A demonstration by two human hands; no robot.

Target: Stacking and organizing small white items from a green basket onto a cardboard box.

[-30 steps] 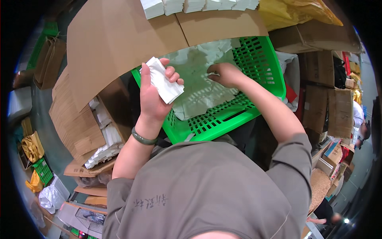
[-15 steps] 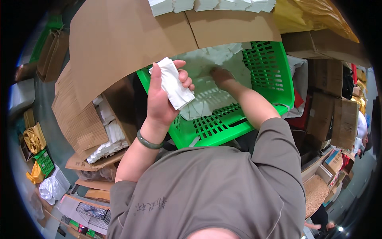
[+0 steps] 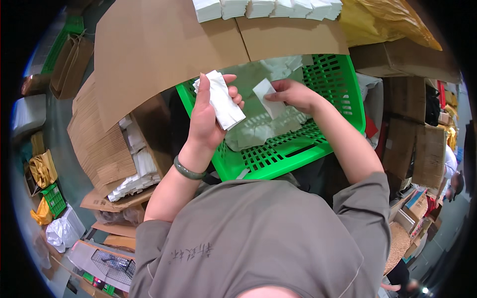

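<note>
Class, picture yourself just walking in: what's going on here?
A person's left hand holds a stack of white paper-like pieces. The right hand pinches another white piece over a green basket, where loose white pieces lie. More white stacks rest on brown cardboard beyond.

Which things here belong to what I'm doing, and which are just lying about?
In use:
- folded white stack, in your left hand
- single white piece, in your right hand
- green basket, below your right hand

Apparently lying about:
- yellow plastic, upper right
- white plastic bag, lower left
- wire basket, lower left
</note>
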